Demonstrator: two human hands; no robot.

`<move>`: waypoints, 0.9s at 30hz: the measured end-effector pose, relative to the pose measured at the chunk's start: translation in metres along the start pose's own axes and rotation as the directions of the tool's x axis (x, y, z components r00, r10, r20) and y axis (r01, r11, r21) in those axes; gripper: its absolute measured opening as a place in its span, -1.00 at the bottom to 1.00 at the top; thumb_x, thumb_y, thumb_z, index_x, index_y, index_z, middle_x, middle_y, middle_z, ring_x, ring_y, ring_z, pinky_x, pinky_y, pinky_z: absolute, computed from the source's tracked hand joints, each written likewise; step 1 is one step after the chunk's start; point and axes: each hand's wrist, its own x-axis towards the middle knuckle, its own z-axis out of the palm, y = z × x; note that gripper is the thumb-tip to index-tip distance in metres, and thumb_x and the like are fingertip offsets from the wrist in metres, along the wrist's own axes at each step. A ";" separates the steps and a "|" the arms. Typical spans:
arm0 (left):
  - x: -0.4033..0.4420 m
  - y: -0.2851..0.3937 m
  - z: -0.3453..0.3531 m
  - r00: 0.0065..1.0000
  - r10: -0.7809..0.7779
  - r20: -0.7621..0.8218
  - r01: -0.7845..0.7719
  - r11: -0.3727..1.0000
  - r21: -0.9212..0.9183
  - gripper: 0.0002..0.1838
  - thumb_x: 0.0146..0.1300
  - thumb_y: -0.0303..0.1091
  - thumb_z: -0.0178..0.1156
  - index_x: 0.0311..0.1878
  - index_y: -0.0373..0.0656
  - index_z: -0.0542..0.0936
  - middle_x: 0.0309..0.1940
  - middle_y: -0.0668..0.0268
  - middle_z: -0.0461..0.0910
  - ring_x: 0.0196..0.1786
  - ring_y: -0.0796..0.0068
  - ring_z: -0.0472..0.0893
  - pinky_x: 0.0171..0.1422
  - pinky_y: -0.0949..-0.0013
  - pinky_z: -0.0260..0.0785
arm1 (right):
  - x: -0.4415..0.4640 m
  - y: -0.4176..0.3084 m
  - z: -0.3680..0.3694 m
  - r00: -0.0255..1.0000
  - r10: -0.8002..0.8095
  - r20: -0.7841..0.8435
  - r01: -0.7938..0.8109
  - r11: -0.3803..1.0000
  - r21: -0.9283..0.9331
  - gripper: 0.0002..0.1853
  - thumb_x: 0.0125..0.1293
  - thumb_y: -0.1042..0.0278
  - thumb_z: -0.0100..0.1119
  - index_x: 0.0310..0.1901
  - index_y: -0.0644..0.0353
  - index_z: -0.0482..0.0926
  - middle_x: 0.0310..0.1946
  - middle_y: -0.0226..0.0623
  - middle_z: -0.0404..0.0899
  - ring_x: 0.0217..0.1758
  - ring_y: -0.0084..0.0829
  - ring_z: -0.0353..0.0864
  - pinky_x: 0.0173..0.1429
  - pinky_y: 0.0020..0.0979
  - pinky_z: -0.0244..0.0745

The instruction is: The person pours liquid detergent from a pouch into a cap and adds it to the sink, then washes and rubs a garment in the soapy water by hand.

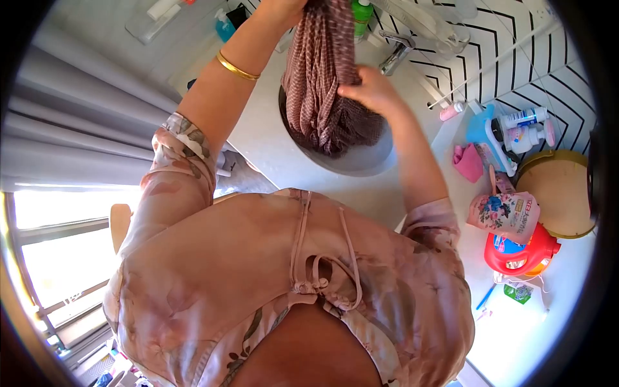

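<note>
- Head view: brown-pink patterned cloth (316, 84) hangs in long folds from top edge of frame, lower end bunched inside round basin (380, 158).
- Left hand (288, 5): at top edge, right by upper part of cloth. Fingers cut off by frame, can't tell if they grip. Gold bangle (237, 66) on that forearm.
- Right hand (377, 90): at right side of cloth, above basin. One finger lies against the folds, thumb apart from it; other fingers hidden or blurred, can't tell if closed on fabric.
- Basin sits in pale counter (271, 145); faucet (396, 55) behind it, near right hand. Green bottle (362, 16) just beside cloth, up top.
- Far right, well apart from hands: pink pouch (506, 216) next to red jug (519, 251), round tan tray (561, 190) beside both.
</note>
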 end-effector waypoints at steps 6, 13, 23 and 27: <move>0.017 -0.051 -0.079 0.991 -0.136 -0.004 0.131 0.964 -0.233 -0.79 0.21 -0.48 -0.15 -0.15 -0.26 0.44 -0.42 0.24 0.51 -0.36 0.30 0.55 -0.25 0.29 0.47 | 0.030 0.092 0.087 0.994 0.060 -0.088 -0.015 0.899 0.439 -0.56 0.12 0.31 0.23 -0.02 0.37 0.40 -0.29 -0.21 0.54 -0.29 -0.40 0.51 -0.11 -0.39 0.40; 0.004 -0.096 -0.150 0.987 -0.139 -0.086 0.147 0.985 0.095 -0.64 0.15 -0.49 -0.06 0.04 -0.31 0.41 -0.17 0.11 0.55 -0.15 0.21 0.54 -0.07 0.30 0.39 | 0.029 0.041 -0.014 0.866 0.272 -0.420 0.048 0.791 0.610 -0.71 0.20 0.37 0.17 -0.10 0.31 0.42 -0.19 -0.30 0.47 -0.16 -0.52 0.39 -0.04 -0.47 0.31; -0.104 -0.101 -0.045 0.855 -0.182 0.486 -0.350 0.490 0.799 0.29 -0.34 0.13 0.45 0.41 0.02 -0.16 0.30 -0.02 0.12 0.37 0.14 0.12 0.39 -0.07 -0.11 | -0.029 -0.212 -0.122 0.605 0.000 -0.797 0.407 0.859 0.310 -0.73 0.22 0.33 0.16 -0.08 0.26 0.50 -0.14 -0.31 0.54 -0.05 -0.44 0.50 0.05 -0.42 0.37; -0.132 -0.144 -0.046 0.911 -0.208 0.357 -0.231 0.460 0.857 0.25 -0.36 0.15 0.43 0.37 -0.15 -0.04 0.30 0.03 0.13 0.37 0.07 0.10 0.41 -0.12 -0.24 | -0.067 -0.223 -0.163 0.526 -0.159 -0.836 0.486 0.863 0.142 -0.70 0.19 0.30 0.19 -0.09 0.28 0.50 -0.16 -0.26 0.54 -0.07 -0.40 0.51 0.02 -0.40 0.39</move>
